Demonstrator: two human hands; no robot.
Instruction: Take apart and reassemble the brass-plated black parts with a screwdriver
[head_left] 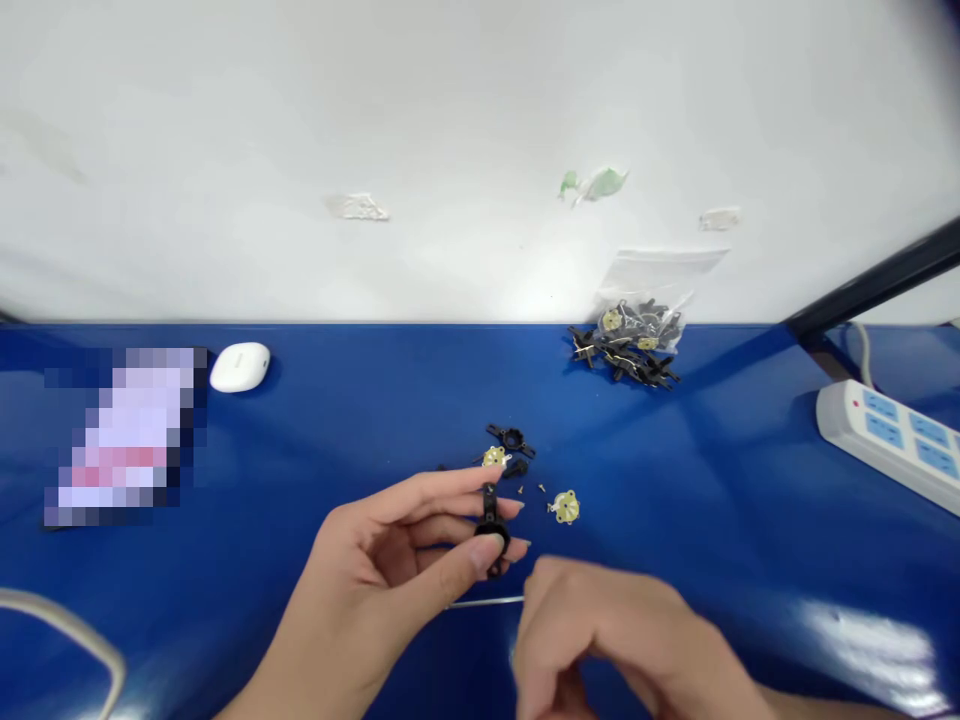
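Between the thumb and fingers of my left hand (397, 560) is a black plastic part (492, 535), long with a round middle, held upright. My right hand (615, 630) is curled closed, lower and to the right. From it a thin metal shaft, like that of a screwdriver (487, 602), points left beneath the black part; any handle is hidden in the fist. Just beyond my hands lie a black bracket with a ring (512, 440), a small black piece (517, 468), a yellowish disc (494, 457), another yellowish disc (565, 507) and tiny screws (541, 488).
At the back right a clear zip bag (660, 280) of black and yellowish parts leans on the wall, with loose black parts (626, 360) before it. A power strip (892, 430) stands right. A white case (240, 367), a blurred phone-like slab (131, 435) and a cable (75, 630) lie left.
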